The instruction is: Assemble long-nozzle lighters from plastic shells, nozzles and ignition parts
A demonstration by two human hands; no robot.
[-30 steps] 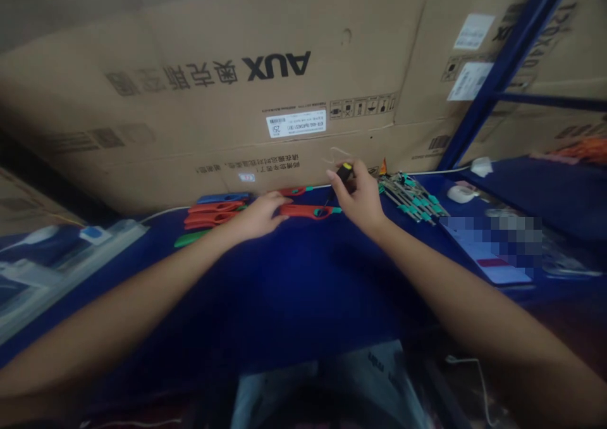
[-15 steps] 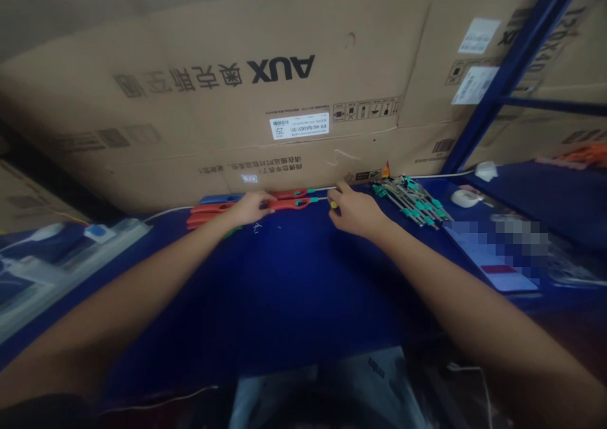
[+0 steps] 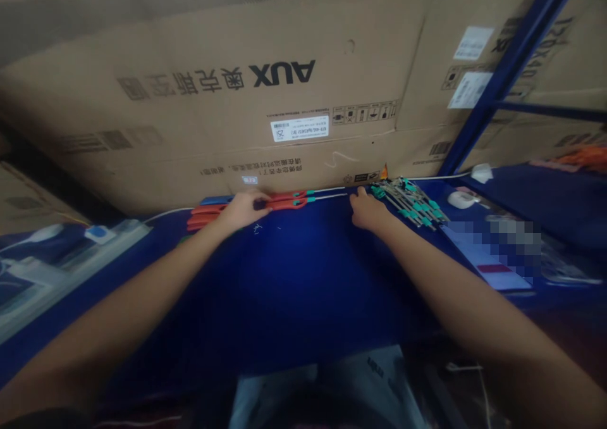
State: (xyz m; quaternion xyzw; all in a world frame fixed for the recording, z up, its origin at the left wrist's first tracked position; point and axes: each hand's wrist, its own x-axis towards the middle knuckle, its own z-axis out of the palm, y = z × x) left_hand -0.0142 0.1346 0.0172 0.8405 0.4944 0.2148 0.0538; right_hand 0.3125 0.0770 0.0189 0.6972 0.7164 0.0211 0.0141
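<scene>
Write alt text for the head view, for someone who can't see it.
Two bare arms reach across a blue table: the left hand touches red tools, and the right hand lies beside green-tipped rods. A cardboard box stands behind.

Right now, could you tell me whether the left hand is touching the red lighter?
Touching. The head view shows the left hand closed over the red lighter at its handle, no gap.

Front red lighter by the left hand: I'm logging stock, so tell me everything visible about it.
The front red lighter looks plastic, with a teal piece at its neck and a thin metal tube pointing right. It lies flat on the blue table, along the cardboard box, beside a second red lighter. The left hand covers its handle end; the grip is hidden.
</scene>
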